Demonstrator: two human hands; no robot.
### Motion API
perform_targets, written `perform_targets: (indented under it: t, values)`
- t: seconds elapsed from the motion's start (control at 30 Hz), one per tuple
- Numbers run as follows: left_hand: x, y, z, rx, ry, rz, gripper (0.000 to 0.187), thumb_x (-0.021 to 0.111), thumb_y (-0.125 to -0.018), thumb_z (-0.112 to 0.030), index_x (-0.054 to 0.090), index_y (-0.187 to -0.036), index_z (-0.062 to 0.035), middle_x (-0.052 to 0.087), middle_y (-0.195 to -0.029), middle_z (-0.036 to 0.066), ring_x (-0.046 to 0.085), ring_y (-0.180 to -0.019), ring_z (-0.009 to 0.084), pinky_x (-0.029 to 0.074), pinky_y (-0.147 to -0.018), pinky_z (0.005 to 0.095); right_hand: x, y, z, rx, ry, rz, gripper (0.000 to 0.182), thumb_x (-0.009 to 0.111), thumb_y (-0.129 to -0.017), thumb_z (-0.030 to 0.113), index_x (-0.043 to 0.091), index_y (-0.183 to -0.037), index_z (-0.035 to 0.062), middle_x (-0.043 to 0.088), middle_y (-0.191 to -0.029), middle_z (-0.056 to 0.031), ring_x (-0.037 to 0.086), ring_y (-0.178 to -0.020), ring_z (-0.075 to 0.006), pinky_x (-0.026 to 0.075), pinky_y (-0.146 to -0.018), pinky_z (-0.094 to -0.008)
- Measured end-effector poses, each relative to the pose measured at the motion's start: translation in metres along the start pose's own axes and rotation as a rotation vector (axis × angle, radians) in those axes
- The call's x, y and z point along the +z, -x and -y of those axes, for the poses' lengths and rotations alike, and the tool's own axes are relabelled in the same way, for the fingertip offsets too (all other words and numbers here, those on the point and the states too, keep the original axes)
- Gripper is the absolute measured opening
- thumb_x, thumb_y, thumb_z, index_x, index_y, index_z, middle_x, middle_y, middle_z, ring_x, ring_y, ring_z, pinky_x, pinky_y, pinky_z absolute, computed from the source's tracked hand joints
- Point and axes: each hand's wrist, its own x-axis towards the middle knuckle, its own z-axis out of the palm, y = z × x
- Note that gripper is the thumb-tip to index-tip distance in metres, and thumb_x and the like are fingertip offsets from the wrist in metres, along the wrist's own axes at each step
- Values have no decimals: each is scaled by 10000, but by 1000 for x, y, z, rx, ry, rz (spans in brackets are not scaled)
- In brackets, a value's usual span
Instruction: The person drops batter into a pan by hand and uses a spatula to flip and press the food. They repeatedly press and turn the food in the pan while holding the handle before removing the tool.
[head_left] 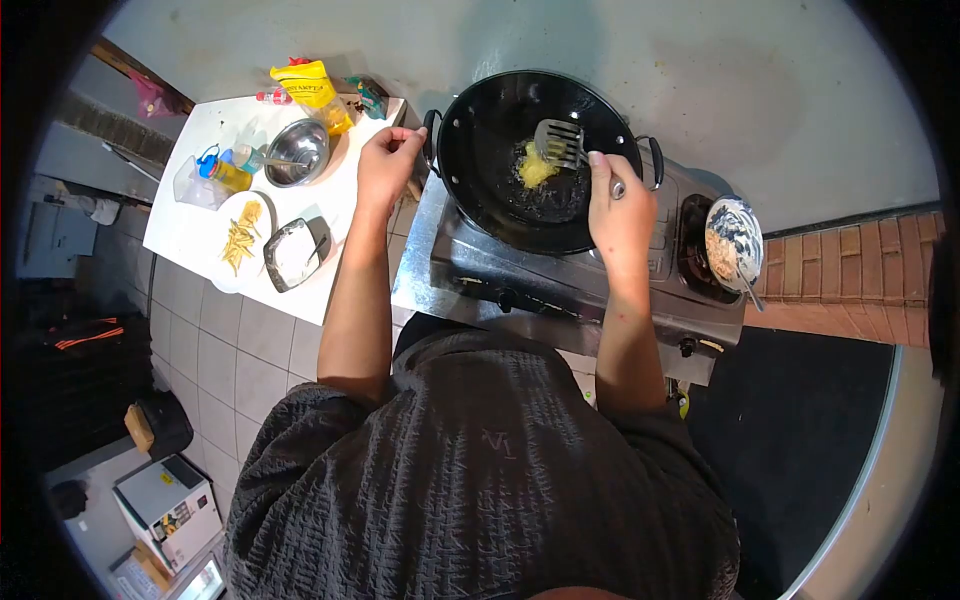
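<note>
Pale-yellow, ragged clump of food (537, 169) sits amid bubbling oil near the middle of the deep, round black wok (480, 190), its upper right edge beside or under the slotted metal spatula (558, 139). The right hand (624, 218) grips the spatula's grey handle (618, 188); the left hand (388, 168) has curled fingers at the wok's black loop handle (430, 150), though I cannot tell whether they grip it. Handling the clump well calls for keeping the blade low and flat, supporting its full width so it does not break, and moving slowly to avoid splashes. Only 1 face shows, so underside browning deserves a check. Holding the wok steady would help.
</note>
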Motion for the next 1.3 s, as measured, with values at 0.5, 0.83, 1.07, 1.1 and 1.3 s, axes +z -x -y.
perform_targets:
  t: [0.5,0.83,1.07,1.1,1.3]
  values:
    - [1,-1,-11,-21,-144,-16,339,756,-783,-296,677,-803,33,584,-645,2,466,-577,62,373,-536,223,-3,1,2,-41,-30,77,226,621,-909,246,637,-835,33,602,-702,-187,588,-657,-386,458,-584,-409]
    - [2,1,-9,-26,-55,1,288,747,-798,-255,679,-807,25,593,-663,-8,477,-581,59,374,-539,210,3,-2,3,-79,-100,57,225,623,-909,242,647,-832,32,615,-727,-187,603,-679,-372,459,-588,-391]
    - [4,4,-8,-37,-46,-13,278,748,-805,-250,681,-816,20,598,-677,-11,481,-594,54,377,-545,207,8,3,4,-102,-180,5,203,627,-909,215,659,-885,16,649,-792,-177,632,-710,-340,489,-651,-352]
    - [4,4,-7,-23,-36,-7,278,748,-807,-250,680,-819,19,595,-681,-14,481,-600,53,377,-547,206,7,2,3,-78,-182,-27,202,625,-911,215,661,-894,17,656,-805,-173,640,-722,-337,492,-663,-347]
    - [3,2,0,-3,-18,2,279,751,-809,-251,677,-830,17,576,-683,-24,468,-610,51,373,-556,204,-1,-4,-6,-12,-100,-112,246,583,-937,266,657,-910,33,653,-809,-183,633,-747,-376,487,-660,-370]
